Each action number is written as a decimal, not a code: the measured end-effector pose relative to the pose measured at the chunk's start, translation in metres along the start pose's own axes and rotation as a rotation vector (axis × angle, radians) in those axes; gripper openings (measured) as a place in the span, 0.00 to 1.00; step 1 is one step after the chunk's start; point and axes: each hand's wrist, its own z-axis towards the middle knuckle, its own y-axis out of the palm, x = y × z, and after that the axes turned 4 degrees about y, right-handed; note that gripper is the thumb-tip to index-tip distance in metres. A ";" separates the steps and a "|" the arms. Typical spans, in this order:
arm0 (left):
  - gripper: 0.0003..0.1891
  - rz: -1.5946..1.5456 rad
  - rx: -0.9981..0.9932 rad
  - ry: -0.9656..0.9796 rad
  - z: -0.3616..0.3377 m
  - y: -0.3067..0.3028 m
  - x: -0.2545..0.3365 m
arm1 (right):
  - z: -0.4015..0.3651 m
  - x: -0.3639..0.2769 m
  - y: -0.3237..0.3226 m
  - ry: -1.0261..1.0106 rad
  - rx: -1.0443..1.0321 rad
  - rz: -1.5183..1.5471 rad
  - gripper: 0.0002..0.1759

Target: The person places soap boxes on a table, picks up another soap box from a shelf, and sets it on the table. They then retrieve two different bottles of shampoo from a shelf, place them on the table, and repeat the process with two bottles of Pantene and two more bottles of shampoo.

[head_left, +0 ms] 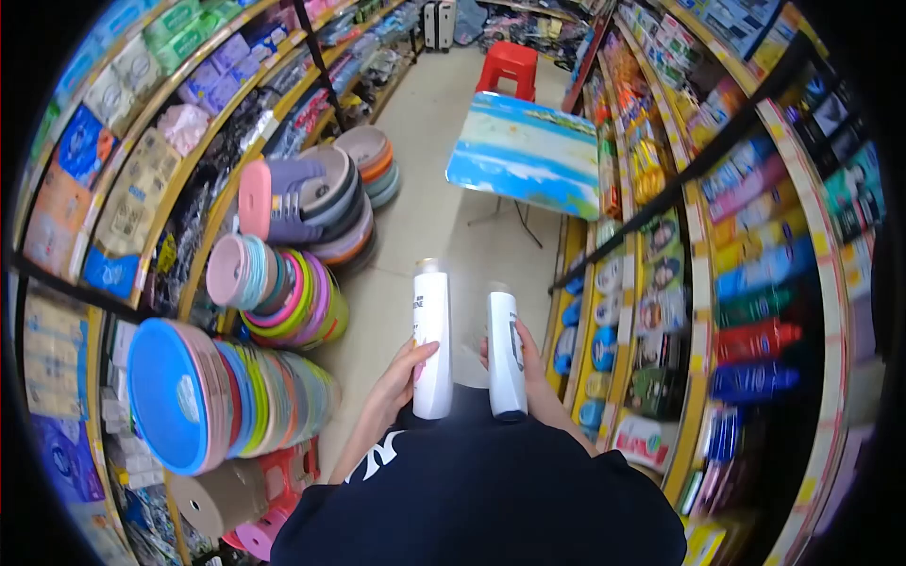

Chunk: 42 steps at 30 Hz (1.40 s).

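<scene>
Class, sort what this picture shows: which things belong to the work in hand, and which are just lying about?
Belonging to the work:
left white bottle, held in the left hand
right white bottle, held in the right hand

Just lying about:
blue basin
red stool
patterned table
suitcase

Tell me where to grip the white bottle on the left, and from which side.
I'd take the white bottle around the middle of its body, from the left, as the left hand does. The body is long and slim, and its right side faces the other bottle. The cap at the far end is likely a poorer hold.
</scene>
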 end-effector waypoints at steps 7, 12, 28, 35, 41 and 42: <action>0.17 0.097 0.030 0.035 0.145 0.019 0.070 | 0.075 -0.119 0.018 -0.033 0.014 0.089 0.23; 0.19 -0.039 -0.020 -0.053 0.239 0.036 0.102 | 0.111 -0.185 -0.011 -0.070 0.214 0.311 0.21; 0.29 0.645 0.110 -0.083 0.698 0.078 0.127 | 0.334 -0.409 -0.117 -0.485 0.942 -0.073 0.23; 0.32 0.954 0.246 -0.223 0.765 0.056 0.070 | 0.417 -0.441 -0.131 -0.229 1.040 -0.990 0.35; 0.31 1.116 0.353 -0.365 0.770 0.052 0.035 | 0.451 -0.484 -0.136 0.101 1.009 -1.328 0.39; 0.30 1.123 0.350 -0.374 0.772 0.052 0.030 | 0.456 -0.492 -0.139 0.156 1.006 -1.352 0.39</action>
